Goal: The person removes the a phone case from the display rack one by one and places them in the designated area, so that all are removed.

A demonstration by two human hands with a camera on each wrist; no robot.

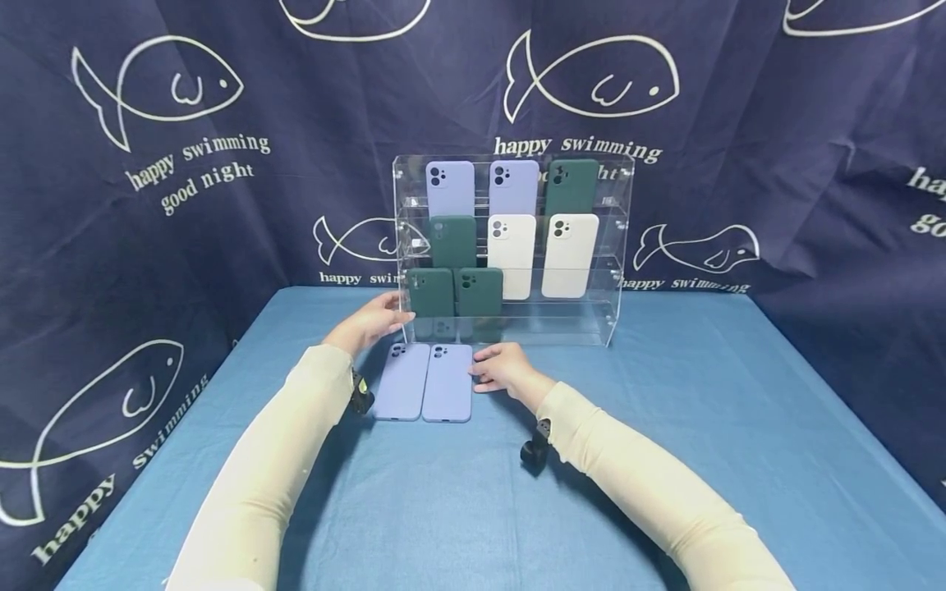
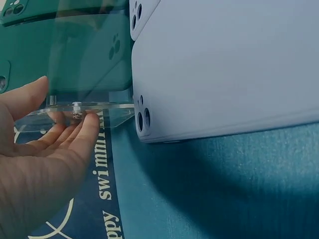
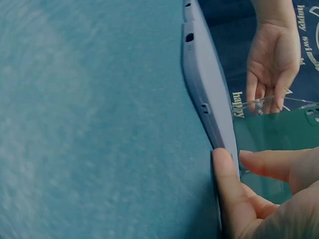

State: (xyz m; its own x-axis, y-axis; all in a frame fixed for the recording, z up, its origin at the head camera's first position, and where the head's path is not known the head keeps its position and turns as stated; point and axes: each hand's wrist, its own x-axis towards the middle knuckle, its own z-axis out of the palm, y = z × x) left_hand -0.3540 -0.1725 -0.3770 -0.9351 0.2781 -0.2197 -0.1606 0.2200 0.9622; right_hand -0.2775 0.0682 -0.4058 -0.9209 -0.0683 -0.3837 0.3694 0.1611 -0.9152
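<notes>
My left hand holds the lower left side panel of a clear acrylic display stand, thumb at the front and fingers on the outer side. Two lavender phone cases, a left one and a right one, lie side by side on the table before the stand, camera cutouts toward it. My right hand is at the right case's right edge, fingertips touching it and fingers loosely spread. In the right wrist view that case appears edge-on, its port side facing the camera.
The stand's top tier bears two lavender cases and a green case. A green case and two white cases fill the middle tier. Two green cases stand at bottom left. Blue cloth covers the table.
</notes>
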